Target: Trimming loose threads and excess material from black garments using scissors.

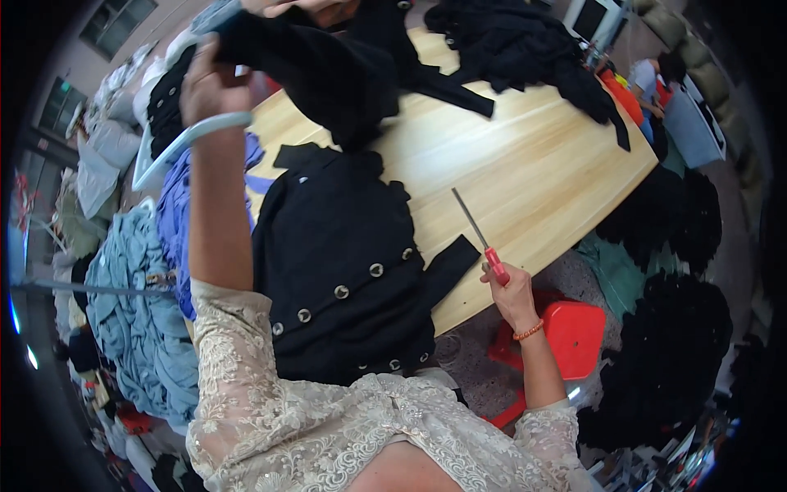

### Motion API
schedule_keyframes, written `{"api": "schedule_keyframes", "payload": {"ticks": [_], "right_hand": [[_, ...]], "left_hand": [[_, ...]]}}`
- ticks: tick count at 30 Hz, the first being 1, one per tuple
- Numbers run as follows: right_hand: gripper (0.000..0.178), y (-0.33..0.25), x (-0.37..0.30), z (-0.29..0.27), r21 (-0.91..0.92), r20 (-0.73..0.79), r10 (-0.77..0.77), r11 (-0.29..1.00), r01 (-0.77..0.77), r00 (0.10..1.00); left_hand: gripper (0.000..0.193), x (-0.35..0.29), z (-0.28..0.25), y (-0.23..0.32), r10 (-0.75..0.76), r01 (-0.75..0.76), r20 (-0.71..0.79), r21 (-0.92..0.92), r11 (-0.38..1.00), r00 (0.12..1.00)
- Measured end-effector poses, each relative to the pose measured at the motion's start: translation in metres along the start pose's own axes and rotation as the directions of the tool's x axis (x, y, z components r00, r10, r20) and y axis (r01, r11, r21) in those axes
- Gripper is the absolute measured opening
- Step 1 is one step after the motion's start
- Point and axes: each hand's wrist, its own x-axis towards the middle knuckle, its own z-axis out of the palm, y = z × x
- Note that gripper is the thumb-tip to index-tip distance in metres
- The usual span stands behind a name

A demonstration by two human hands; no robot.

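Observation:
My left hand [206, 92] is raised at the far left, its fingers closed on the edge of a black garment [324, 74]. That garment hangs blurred over the table, its lower end above another black garment [316, 230]. The second one lies spread in front of me, with several round metal-rimmed eyelets across its lower part and a sleeve out to the right. In my right hand [515, 297], at the table's near right edge, is a screwdriver [497, 267] with a red handle. Its thin metal shaft points up and left over the wood.
More black garments [508, 45] lie at the far side of the wooden table [533, 156]. Blue-grey clothing [135, 303] and purple cloth [176, 205] are heaped at the left. A red stool [574, 340] stands below right, beside dark piles [672, 353]. Another person [648, 86] sits far right.

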Motion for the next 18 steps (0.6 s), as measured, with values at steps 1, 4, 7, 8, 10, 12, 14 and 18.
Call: {"api": "schedule_keyframes", "payload": {"ticks": [1, 4, 7, 8, 10, 12, 14, 18], "right_hand": [[0.019, -0.009, 0.007, 0.000, -0.061, 0.042, -0.021, 0.998, 0.024, 0.999], [0.022, -0.034, 0.027, 0.031, 0.179, 0.033, -0.139, 0.975, 0.131, 0.990], [0.021, -0.045, 0.042, 0.064, 0.075, 0.135, -0.187, 0.981, 0.178, 0.973], [0.021, -0.063, 0.045, 0.076, 0.058, 0.197, -0.234, 0.972, 0.228, 0.952], [0.019, -0.084, 0.050, 0.099, -0.077, 0.323, -0.292, 0.940, 0.333, 0.900], [0.022, -0.097, 0.050, 0.123, -0.016, 0.398, -0.301, 0.942, 0.335, 0.867], [0.031, -0.120, 0.046, 0.141, 0.014, 0.416, -0.371, 0.915, 0.402, 0.830], [0.059, -0.166, 0.042, 0.185, 0.025, 0.395, -0.501, 0.844, 0.537, 0.770]], "left_hand": [[0.017, -0.013, -0.010, 0.026, 0.058, -0.062, -0.098, -0.033, 0.998, 0.993], [0.028, -0.063, -0.072, 0.073, 0.280, -0.271, -0.165, 0.077, 0.960, 0.946], [0.026, -0.127, -0.126, 0.042, 0.175, -0.095, -0.268, 0.285, 0.954, 0.948], [0.021, -0.151, -0.183, 0.032, 0.049, 0.053, -0.318, 0.302, 0.952, 0.947], [0.020, -0.206, -0.227, 0.005, -0.269, 0.434, -0.484, 0.269, 0.860, 0.833], [0.029, -0.251, -0.264, -0.023, -0.374, 0.560, -0.553, 0.212, 0.801, 0.745], [0.025, -0.266, -0.247, -0.031, -0.322, 0.464, -0.527, 0.161, 0.871, 0.787], [0.023, -0.244, -0.175, -0.009, -0.364, 0.338, -0.312, -0.135, 0.931, 0.877]]}}
